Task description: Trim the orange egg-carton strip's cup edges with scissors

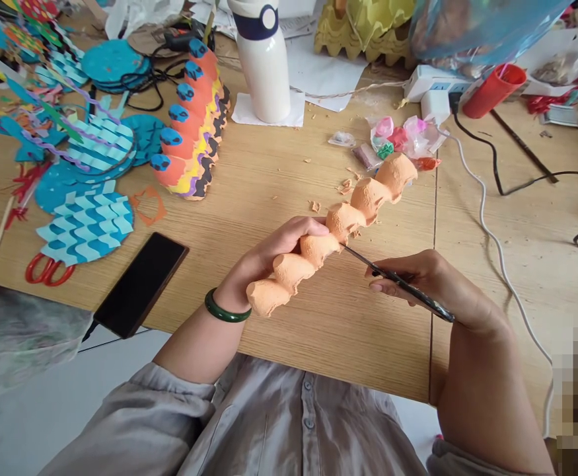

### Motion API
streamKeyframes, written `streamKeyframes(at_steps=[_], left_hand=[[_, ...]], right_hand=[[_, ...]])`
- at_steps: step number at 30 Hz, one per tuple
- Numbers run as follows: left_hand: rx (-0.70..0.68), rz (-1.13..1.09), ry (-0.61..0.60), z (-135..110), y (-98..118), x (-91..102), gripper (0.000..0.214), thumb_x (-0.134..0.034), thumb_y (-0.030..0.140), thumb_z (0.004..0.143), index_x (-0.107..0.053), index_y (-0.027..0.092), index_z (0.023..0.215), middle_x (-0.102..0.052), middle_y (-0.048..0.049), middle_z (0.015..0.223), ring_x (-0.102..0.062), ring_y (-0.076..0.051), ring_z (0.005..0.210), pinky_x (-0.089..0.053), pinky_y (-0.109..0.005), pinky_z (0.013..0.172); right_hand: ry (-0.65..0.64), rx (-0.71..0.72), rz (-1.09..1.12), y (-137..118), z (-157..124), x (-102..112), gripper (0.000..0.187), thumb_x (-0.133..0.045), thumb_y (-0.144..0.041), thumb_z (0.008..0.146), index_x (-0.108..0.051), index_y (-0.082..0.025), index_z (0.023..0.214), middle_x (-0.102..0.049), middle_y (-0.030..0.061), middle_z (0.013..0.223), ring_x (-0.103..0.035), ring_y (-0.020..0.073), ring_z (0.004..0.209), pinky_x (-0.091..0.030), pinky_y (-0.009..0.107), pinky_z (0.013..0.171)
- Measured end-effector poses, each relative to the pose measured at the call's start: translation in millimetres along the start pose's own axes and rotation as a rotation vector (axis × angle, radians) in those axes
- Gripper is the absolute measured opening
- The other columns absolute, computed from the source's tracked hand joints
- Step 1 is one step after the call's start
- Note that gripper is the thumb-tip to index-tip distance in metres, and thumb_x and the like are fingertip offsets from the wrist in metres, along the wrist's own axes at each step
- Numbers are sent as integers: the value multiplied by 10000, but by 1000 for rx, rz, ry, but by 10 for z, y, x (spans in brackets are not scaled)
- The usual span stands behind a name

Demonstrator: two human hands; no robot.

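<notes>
My left hand (263, 254) is closed around a long orange strip of egg-carton cups (362, 198), held slanting over the wooden table (279, 172). A green bangle sits on that wrist. My right hand (434, 281) grips dark scissors (392, 281), their tips touching the strip's lower edge near its middle. Small orange scraps (345, 187) lie on the table beyond the strip.
A black phone (140, 284) lies near the front edge at left. Red-handled scissors (45, 270), blue paper fish-scale discs (88, 225) and a painted carton strip (194, 125) fill the left. A white bottle (263, 59), power strip (432, 82), red cup (494, 89) and cables sit behind.
</notes>
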State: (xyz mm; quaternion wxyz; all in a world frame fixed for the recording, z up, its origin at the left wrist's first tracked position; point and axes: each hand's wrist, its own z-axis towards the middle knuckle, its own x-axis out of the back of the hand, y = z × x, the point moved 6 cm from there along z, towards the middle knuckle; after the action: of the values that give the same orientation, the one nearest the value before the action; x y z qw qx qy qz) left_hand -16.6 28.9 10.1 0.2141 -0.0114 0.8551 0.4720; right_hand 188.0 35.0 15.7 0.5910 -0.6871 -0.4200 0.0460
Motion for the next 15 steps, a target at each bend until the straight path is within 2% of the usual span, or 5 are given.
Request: streamKeyframes(at_steps=[4, 6, 8, 12, 15], left_hand=[[103, -270, -200, 166, -62, -31, 268, -575, 379, 818, -706, 159, 900, -494, -13, 653, -420, -105, 551, -367, -190, 425], [220, -425, -371, 231, -133, -97, 444, -529, 380, 783, -691, 127, 1109, -497, -8, 647, -361, -106, 497, -241, -174, 321], [257, -554, -409, 287, -171, -104, 547, -490, 378, 804, -630, 110, 1259, -513, -14, 653, -356, -117, 486, -186, -166, 287], [200, -668, -318, 330, -182, -106, 479, -459, 355, 856, -621, 111, 1236, -516, -17, 655, -357, -107, 466, -176, -153, 278], [38, -610, -105, 352, -143, -30, 297, -527, 349, 857, -659, 136, 1015, -528, -10, 653, -426, -96, 483, -294, -164, 343]], right_hand=[[-41, 83, 35, -56, -14, -20, 391, -705, -526, 897, -771, -143, 860, -500, -12, 619, -362, 92, 553, -317, 231, 473], [-2, 92, 71, -66, 8, -16, 385, -726, -525, 881, -777, -144, 898, -514, -13, 619, -376, 90, 538, -332, 229, 473], [49, 108, 83, -73, 42, -22, 412, -741, -540, 860, -783, -135, 923, -524, -13, 598, -396, 92, 517, -353, 232, 475], [215, 164, -58, -32, 113, -23, 447, -749, -548, 839, -800, -112, 924, -646, 39, 658, -518, 125, 557, -427, 248, 543], [313, 120, -182, 86, 153, -16, 476, -709, -554, 859, -808, -106, 982, -708, 69, 731, -566, 147, 602, -452, 258, 577]])
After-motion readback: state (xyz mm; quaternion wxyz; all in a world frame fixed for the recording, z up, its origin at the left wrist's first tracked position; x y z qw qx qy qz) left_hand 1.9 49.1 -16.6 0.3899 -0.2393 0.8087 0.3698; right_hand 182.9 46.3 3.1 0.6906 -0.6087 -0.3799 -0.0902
